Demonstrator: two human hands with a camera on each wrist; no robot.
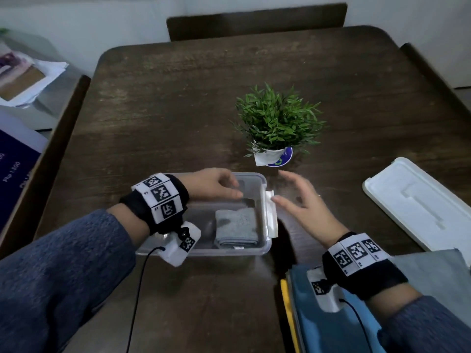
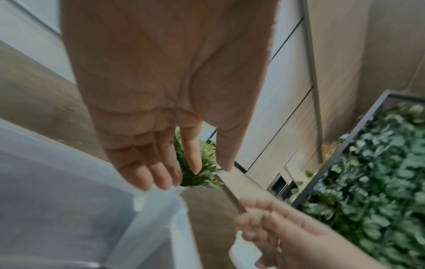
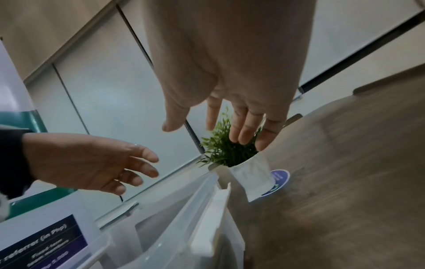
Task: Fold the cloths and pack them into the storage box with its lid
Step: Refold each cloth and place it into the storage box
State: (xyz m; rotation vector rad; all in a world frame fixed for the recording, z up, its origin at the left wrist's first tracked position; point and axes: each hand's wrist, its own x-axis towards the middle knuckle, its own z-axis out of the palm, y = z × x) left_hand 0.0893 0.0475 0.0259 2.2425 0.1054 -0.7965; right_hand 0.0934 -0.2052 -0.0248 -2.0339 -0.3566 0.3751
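Head cam: clear plastic storage box (image 1: 262, 192) sits on the dark wooden desk (image 1: 178, 110), a folded grey cloth (image 1: 235, 226) inside at its right end. Left hand (image 1: 214, 184) hovers over the box's far part, fingers loose, holding nothing. Right hand (image 1: 303, 202) is just right of the box by its white side latch (image 1: 270, 212), fingers spread. White plastic lid (image 1: 418, 202) lies well off to the right; blue, yellow and grey cloths (image 1: 339, 319) are stacked near the right wrist. Small green potted plant (image 1: 276, 126) stands behind the box.

Left wrist cam: left-hand fingers (image 2: 161, 174) straight, empty, above the box rim (image 2: 158, 202).

Right wrist cam: right-hand fingers (image 3: 243, 127) wide, empty, above the latch (image 3: 211, 218).
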